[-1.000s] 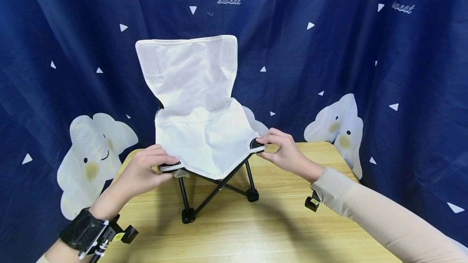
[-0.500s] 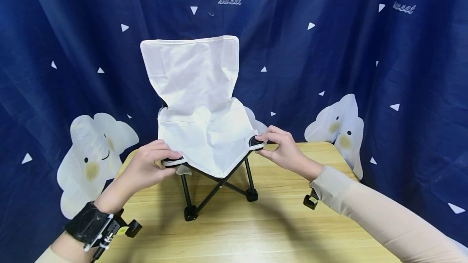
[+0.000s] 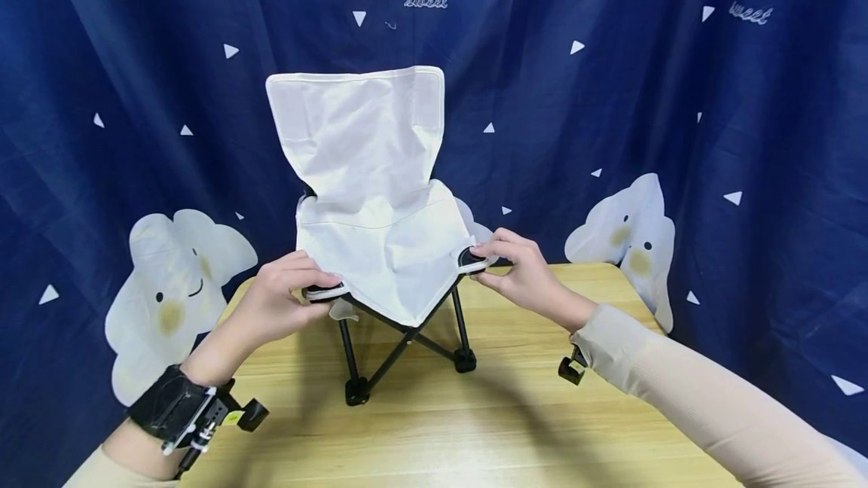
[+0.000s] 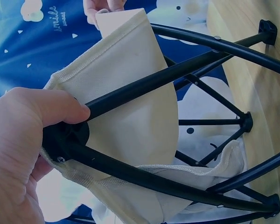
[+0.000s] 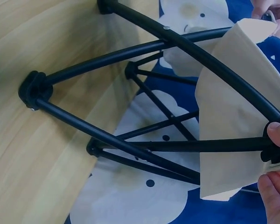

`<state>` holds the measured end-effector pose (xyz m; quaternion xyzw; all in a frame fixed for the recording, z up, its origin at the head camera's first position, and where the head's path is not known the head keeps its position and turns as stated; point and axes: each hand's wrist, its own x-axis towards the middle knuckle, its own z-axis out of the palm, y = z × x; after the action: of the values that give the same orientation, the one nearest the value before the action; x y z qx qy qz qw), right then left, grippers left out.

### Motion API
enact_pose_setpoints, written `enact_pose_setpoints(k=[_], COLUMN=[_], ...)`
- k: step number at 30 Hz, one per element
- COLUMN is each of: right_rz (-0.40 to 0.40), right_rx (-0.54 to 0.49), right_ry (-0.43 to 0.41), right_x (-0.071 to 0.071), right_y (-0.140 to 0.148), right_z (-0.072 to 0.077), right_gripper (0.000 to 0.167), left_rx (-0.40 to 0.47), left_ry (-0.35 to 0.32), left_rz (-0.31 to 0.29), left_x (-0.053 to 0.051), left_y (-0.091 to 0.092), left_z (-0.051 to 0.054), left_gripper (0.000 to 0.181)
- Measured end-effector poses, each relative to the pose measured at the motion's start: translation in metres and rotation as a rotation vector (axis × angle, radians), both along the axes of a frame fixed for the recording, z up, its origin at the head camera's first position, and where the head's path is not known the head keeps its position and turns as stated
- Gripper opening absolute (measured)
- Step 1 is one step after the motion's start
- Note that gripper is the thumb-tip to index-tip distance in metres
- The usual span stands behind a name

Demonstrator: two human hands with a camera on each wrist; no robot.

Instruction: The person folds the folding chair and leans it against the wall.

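Observation:
A small folding chair (image 3: 380, 247) with a white fabric seat and back stands unfolded on the wooden table. Its crossed black legs (image 3: 389, 364) show below the seat. My left hand (image 3: 285, 296) pinches the front left seat corner, fingers on top and thumb beneath. In the left wrist view that thumb (image 4: 67, 108) presses against the black corner joint (image 4: 67, 137). At the front right corner, my right hand (image 3: 518, 273) pinches the seat's black-and-white corner piece (image 3: 471, 260). The right wrist view shows the right hand's thumb (image 5: 279, 135) on the joint under that corner.
The light wooden table (image 3: 542, 428) extends in front of the chair and to its right. Close behind hangs a dark blue curtain (image 3: 515, 89) printed with white clouds and triangles. Black wrist cameras (image 3: 251, 414) are worn on both wrists.
The chair's left side has shifted slightly right, and its front left leg has moved a little right and back. Both hands kept hold of the corners, the left moving right and up with its corner.

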<state>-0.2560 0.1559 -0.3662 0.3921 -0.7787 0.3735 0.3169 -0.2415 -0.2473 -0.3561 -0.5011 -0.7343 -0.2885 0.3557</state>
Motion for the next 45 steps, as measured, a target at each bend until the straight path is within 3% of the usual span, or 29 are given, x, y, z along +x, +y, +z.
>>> enact_pose_setpoints(k=[8, 12, 15, 21, 30, 45], right_rz=[0.006, 0.013, 0.016, 0.022, 0.034, 0.040], right_rx=[-0.002, -0.001, 0.006, 0.011, 0.006, 0.007], right_ry=[0.015, 0.011, -0.002, -0.016, -0.031, -0.044], right_x=[-0.002, -0.001, 0.001, 0.001, 0.001, 0.002], right_y=[0.003, 0.005, 0.006, 0.007, 0.010, 0.015], right_z=[-0.002, -0.002, -0.002, -0.003, -0.003, -0.005], right_gripper=[0.040, 0.040, 0.040, 0.041, 0.042, 0.044], left_rx=[-0.003, 0.022, 0.053, 0.103, 0.120, 0.162], left_ry=[0.004, -0.016, -0.017, -0.022, -0.079, -0.015], left_rz=[-0.011, -0.047, -0.061, -0.028, 0.019, -0.016], left_x=[-0.001, -0.002, -0.003, -0.001, 0.002, 0.003], left_y=[-0.003, -0.004, -0.004, -0.007, -0.018, -0.023], left_z=[-0.004, -0.008, -0.011, -0.016, -0.020, -0.024], left_gripper=[0.049, 0.020, 0.037, 0.046, 0.049, 0.043])
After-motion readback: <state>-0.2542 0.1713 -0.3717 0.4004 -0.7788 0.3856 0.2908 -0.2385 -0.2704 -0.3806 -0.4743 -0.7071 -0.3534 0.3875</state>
